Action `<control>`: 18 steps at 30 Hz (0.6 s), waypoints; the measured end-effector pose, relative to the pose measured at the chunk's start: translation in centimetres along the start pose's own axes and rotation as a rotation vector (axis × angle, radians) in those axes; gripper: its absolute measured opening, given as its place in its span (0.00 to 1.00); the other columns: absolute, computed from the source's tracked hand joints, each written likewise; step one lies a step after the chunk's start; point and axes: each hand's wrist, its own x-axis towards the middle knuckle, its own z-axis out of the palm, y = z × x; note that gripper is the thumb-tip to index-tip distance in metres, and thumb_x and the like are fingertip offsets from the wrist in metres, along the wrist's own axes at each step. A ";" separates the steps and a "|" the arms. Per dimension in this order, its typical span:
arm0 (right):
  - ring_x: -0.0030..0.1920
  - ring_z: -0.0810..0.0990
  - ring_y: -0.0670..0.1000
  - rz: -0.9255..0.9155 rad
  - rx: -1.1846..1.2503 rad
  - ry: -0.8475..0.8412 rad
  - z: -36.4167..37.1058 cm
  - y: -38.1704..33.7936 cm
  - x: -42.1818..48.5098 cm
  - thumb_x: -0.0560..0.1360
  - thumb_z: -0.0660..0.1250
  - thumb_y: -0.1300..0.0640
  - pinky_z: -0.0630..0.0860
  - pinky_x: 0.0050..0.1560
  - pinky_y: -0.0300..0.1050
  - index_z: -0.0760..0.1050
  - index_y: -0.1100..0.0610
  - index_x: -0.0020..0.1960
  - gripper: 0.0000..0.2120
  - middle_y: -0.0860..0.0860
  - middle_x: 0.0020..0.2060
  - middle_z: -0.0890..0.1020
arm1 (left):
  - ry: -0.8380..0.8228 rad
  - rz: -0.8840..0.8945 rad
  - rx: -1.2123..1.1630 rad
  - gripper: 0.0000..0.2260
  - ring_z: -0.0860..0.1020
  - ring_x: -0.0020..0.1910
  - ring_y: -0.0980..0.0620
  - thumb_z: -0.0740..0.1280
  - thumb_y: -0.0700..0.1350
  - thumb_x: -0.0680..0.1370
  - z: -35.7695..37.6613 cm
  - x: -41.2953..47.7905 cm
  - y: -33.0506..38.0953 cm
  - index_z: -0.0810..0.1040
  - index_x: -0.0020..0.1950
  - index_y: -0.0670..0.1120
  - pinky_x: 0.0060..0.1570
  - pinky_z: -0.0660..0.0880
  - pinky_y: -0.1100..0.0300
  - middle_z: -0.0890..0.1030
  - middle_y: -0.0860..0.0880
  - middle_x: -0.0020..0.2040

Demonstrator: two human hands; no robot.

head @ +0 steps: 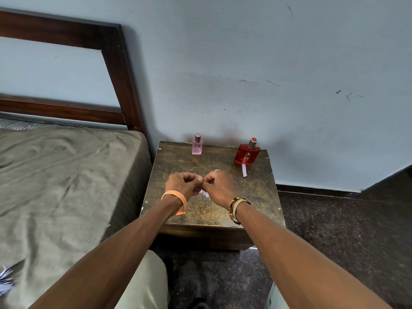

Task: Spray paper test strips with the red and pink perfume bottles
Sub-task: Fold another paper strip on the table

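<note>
Both hands meet over the middle of the table (256, 197). Left hand (182, 184) and right hand (219, 188), fingers curled, pinch one white paper scrap (204, 194) between them, probably parting a strip. Pink bottle (197, 145) far left, red bottle (247, 153) far right, both upright and untouched. A test strip (244, 171) lies just near-side of red, likely staged for it.

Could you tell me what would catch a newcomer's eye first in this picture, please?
Left hand and right hand meet over the middle of the worn brown wooden bedside table, both pinching a small white scrap of paper. At the table's back edge stand a slim pink glass perfume bottle, left, and a rounded red glass perfume bottle, right, with a white paper test strip lying just in front of the red one.
</note>
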 end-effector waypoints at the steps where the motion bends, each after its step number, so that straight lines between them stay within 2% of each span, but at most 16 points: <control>1: 0.38 0.80 0.48 -0.003 0.000 0.005 0.0 0.0 0.0 0.75 0.71 0.51 0.76 0.38 0.44 0.81 0.53 0.40 0.07 0.46 0.35 0.81 | -0.004 -0.004 -0.003 0.02 0.85 0.40 0.48 0.73 0.41 0.74 0.0 0.1 0.0 0.83 0.42 0.44 0.40 0.82 0.58 0.85 0.43 0.40; 7: 0.36 0.80 0.51 -0.017 0.004 0.039 -0.2 -0.1 -0.2 0.76 0.69 0.52 0.75 0.37 0.44 0.83 0.56 0.41 0.10 0.51 0.34 0.83 | -0.007 -0.019 0.005 0.03 0.83 0.36 0.49 0.72 0.41 0.74 0.2 0.2 0.4 0.83 0.44 0.41 0.38 0.81 0.58 0.84 0.41 0.38; 11: 0.33 0.78 0.49 -0.018 -0.002 0.042 -0.2 -0.2 -0.2 0.76 0.69 0.50 0.75 0.35 0.44 0.84 0.56 0.41 0.11 0.50 0.32 0.82 | -0.001 -0.033 -0.032 0.03 0.83 0.35 0.49 0.72 0.40 0.74 0.3 0.0 0.6 0.82 0.43 0.41 0.35 0.81 0.61 0.84 0.42 0.36; 15: 0.35 0.80 0.50 -0.006 -0.021 0.020 -0.5 -0.3 0.2 0.75 0.69 0.54 0.77 0.37 0.46 0.83 0.57 0.40 0.09 0.51 0.33 0.83 | -0.029 -0.049 -0.116 0.02 0.83 0.36 0.48 0.73 0.40 0.74 0.2 0.0 0.5 0.82 0.42 0.42 0.39 0.82 0.59 0.84 0.42 0.38; 18: 0.32 0.77 0.47 -0.015 -0.030 0.024 -0.5 -0.2 0.2 0.75 0.69 0.52 0.70 0.32 0.42 0.83 0.56 0.38 0.11 0.49 0.29 0.80 | -0.033 -0.080 -0.133 0.03 0.83 0.36 0.48 0.72 0.40 0.74 0.2 0.2 0.4 0.82 0.42 0.41 0.41 0.82 0.57 0.84 0.42 0.37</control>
